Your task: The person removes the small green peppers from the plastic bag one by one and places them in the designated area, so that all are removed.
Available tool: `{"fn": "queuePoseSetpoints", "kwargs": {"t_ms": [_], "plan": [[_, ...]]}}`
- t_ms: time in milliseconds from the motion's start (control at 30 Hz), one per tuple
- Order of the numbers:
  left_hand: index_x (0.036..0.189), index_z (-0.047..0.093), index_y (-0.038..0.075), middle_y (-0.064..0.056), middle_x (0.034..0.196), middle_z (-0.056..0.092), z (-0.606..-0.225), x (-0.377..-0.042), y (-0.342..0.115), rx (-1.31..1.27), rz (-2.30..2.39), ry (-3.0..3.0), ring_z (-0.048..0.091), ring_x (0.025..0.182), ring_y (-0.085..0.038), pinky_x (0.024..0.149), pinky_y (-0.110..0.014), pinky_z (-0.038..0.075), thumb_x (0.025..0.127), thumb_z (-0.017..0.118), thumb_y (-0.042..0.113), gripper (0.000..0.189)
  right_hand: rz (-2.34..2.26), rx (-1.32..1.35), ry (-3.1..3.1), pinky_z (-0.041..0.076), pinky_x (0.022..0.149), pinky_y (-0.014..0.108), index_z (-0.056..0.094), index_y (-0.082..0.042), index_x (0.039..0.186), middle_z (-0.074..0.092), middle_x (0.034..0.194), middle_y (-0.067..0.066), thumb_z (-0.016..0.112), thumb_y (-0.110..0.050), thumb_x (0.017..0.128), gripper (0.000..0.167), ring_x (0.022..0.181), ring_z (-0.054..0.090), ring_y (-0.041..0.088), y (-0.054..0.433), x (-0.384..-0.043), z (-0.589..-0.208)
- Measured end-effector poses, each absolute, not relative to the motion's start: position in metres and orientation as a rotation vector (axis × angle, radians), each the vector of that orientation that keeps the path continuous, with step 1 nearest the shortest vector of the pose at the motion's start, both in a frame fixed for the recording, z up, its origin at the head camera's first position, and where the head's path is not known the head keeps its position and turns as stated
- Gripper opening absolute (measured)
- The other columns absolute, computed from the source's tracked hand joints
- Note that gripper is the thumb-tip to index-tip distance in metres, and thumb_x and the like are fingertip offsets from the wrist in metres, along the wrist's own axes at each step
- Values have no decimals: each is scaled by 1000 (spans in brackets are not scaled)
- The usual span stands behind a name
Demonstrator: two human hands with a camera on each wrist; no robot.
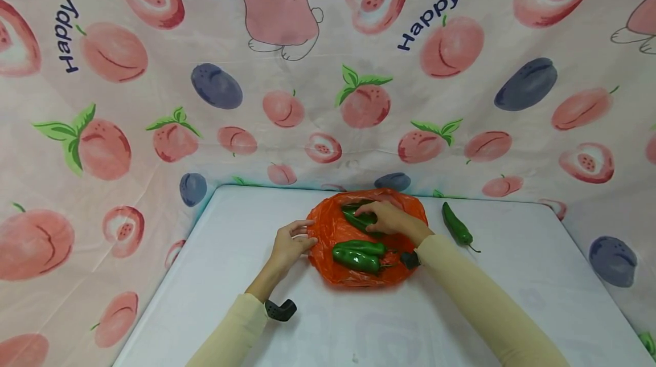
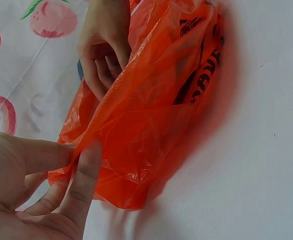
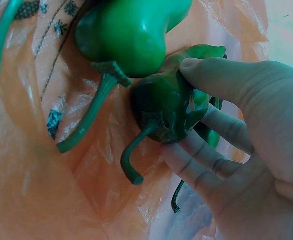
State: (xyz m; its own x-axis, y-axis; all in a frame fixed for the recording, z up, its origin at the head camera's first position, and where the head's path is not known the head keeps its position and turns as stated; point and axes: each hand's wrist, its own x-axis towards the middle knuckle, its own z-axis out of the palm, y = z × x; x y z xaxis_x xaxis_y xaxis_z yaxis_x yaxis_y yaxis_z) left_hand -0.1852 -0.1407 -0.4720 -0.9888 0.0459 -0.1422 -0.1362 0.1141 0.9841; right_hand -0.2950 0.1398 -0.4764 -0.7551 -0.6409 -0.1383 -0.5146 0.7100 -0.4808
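Note:
An orange plastic bag lies spread open on the white table, with several green peppers inside it. At the bag's left edge, my left hand pinches the thin rim between thumb and fingers, as the left wrist view shows up close. My right hand reaches into the back of the bag and grips a green pepper, thumb on one side and fingers on the other. Beside that one, the right wrist view has a larger glossy pepper with a long curved stem.
A single green pepper lies on the table to the right of the bag, beyond my right forearm. Behind the table hangs a fruit-patterned cloth. Black printing shows on the bag's side.

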Motion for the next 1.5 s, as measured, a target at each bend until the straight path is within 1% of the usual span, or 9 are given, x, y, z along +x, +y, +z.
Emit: {"fn": "queuePoseSetpoints", "kwargs": {"t_ms": [200, 467, 633, 800, 1000, 1200, 1367, 1500], "plan": [[136, 60, -5, -27, 116, 61, -471, -185, -141, -84, 2005, 2237, 70, 81, -21, 88, -59, 58, 93, 68, -7, 44, -591, -916, 2631, 51, 104, 47, 66, -13, 135, 63, 136, 12, 77, -10, 92, 44, 120, 61, 27, 139, -295, -474], [136, 60, -6, -27, 115, 61, -470, -185, -140, -76, 2009, 2234, 70, 81, -21, 87, -58, 59, 93, 68, -8, 44, -559, -924, 2616, 51, 104, 46, 67, -14, 134, 64, 135, 10, 78, -9, 91, 45, 120, 61, 26, 136, -295, -473], [135, 60, -6, -25, 114, 62, -472, -186, -141, -77, 2015, 2228, 70, 81, -21, 84, -54, 60, 92, 69, -8, 44, -528, -934, 2605, 52, 102, 44, 68, -16, 132, 64, 134, 8, 79, -8, 90, 44, 115, 61, 23, 135, -295, -472], [134, 61, -5, -23, 113, 62, -473, -186, -141, -79, 2008, 2229, 70, 80, -20, 82, -52, 61, 92, 69, -8, 43, -482, -974, 2605, 51, 103, 46, 69, -16, 130, 64, 133, 8, 79, -8, 90, 42, 111, 61, 24, 134, -292, -469], [134, 61, -5, -22, 113, 61, -472, -187, -141, -77, 2002, 2234, 69, 79, -20, 83, -51, 62, 92, 69, -8, 43, -414, -1030, 2603, 51, 104, 47, 69, -17, 129, 65, 132, 9, 79, -9, 90, 41, 116, 61, 26, 132, -289, -458], [135, 61, -5, -24, 114, 61, -471, -185, -142, -83, 2001, 2232, 70, 80, -21, 84, -51, 61, 92, 69, -7, 43, -364, -1069, 2584, 50, 104, 48, 70, -18, 129, 65, 132, 12, 80, -9, 90, 41, 121, 60, 29, 129, -285, -446], [135, 61, -5, -25, 115, 61, -471, -185, -143, -90, 1992, 2241, 70, 82, -23, 84, -48, 62, 93, 69, -6, 43, -354, -1071, 2588, 49, 107, 48, 70, -20, 130, 64, 133, 6, 80, -9, 90, 42, 124, 58, 25, 127, -277, -433], [136, 61, -3, -24, 116, 61, -485, -192, -145, -95, 1985, 2246, 70, 82, -23, 83, -49, 62, 93, 70, -5, 44, -378, -1067, 2579, 48, 109, 48, 69, -21, 131, 64, 135, 3, 80, -11, 91, 43, 126, 57, 23, 128, -274, -425]]}}
